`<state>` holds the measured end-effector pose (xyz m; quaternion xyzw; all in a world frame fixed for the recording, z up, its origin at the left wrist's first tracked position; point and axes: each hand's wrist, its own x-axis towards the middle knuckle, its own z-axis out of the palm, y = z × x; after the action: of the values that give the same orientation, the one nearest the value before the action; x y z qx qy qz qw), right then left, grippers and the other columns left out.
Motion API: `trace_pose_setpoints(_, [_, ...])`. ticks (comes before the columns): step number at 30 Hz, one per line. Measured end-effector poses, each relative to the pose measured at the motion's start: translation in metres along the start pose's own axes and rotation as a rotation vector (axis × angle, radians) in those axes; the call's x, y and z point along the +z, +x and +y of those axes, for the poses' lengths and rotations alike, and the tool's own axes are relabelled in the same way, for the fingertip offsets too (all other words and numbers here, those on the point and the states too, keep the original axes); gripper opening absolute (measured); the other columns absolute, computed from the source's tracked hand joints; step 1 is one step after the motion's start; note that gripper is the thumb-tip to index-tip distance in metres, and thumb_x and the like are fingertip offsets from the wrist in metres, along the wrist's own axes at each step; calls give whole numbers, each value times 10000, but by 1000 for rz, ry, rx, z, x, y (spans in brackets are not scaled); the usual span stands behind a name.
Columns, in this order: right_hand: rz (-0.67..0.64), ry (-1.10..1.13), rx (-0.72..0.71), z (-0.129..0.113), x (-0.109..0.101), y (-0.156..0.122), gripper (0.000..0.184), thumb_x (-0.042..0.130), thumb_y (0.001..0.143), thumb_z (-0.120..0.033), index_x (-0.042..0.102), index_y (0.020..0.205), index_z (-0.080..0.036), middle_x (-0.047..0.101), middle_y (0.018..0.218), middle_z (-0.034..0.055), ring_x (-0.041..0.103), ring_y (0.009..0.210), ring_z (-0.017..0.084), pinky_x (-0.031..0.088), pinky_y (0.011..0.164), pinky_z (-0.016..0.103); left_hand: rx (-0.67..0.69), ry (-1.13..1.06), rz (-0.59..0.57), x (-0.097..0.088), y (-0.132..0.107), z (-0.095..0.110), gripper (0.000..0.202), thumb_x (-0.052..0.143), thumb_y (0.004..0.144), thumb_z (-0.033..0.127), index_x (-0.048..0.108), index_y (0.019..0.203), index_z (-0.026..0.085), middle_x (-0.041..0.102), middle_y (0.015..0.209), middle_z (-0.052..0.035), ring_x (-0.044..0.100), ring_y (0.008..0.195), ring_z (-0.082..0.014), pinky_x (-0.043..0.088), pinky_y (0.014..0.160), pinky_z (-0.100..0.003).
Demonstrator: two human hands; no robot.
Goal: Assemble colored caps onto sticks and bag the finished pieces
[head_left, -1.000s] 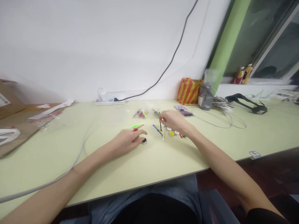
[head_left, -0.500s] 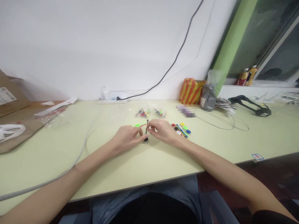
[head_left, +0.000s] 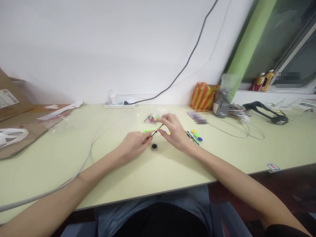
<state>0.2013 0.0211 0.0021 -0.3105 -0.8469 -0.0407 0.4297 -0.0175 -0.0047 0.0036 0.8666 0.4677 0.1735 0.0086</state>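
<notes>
Left hand: the left hand [head_left: 134, 145] is raised just above the table, its thumb and fingertips closed on the lower end of a thin black plastic rod [head_left: 156, 131].
Right hand: the right hand [head_left: 174, 131] pinches the rod's upper end between thumb and forefinger, so the two hands are close together, joined by the rod.
Held piece: the rod is tilted, in the air between both hands, with a neon-green plastic stick [head_left: 147, 131] just beside the left fingers; whether they are joined is too small to tell.
Just below: a round black ring with a metal edge [head_left: 154, 147] lies on the table under the hands, touching neither.
Nearby: a small heap of multicoloured plastic sticks [head_left: 150, 118] lies behind the hands; blue and yellow sticks [head_left: 192, 137] and round green and blue caps [head_left: 197, 135] lie right of the right hand.
In the way: the right hand hides part of the pieces behind it.
Around: a pale green table [head_left: 74, 158] carries a white power strip [head_left: 118, 105], an orange-and-yellow striped bag [head_left: 202, 97] and a coil of thin wire [head_left: 237, 131].
</notes>
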Motion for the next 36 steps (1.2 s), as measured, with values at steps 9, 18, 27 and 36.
trace_pose_setpoints(9, [-328, 315, 282, 15, 5, -3, 342, 515, 1023, -330, 624, 743, -164, 574, 627, -22, 467, 574, 108, 334, 584, 245, 6, -6, 62, 0, 3, -12, 361, 438, 1014, 375, 732, 913, 192, 671, 778, -46, 592, 695, -175, 356, 640, -285])
trace_pose_setpoints(18, [-421, 440, 224, -7, 2, -3, 176, 566, 958, -194, 722, 894, -145, 689, 800, 16, 536, 688, 117, 370, 643, 229, 191, -107, -38, 0, 2, -11, 326, 444, 1025, 346, 690, 874, 195, 657, 806, -29, 566, 724, -164, 367, 674, -288])
trace_pose_setpoints(27, [-481, 392, 214, -10, 0, -4, 312, 540, 999, -301, 676, 773, -135, 572, 660, -19, 434, 608, 104, 310, 591, 241, 290, -52, -92, -1, 2, -10, 313, 417, 1032, 269, 667, 861, 189, 609, 784, -39, 549, 772, -183, 373, 706, -303])
trace_pose_setpoints(36, [-503, 467, 279, 3, 7, -5, 140, 624, 914, -205, 749, 871, -157, 702, 823, 22, 564, 747, 137, 394, 688, 244, 271, -48, -95, -3, 4, -6, 325, 451, 1029, 311, 684, 836, 191, 582, 718, -42, 531, 790, -203, 333, 657, -303])
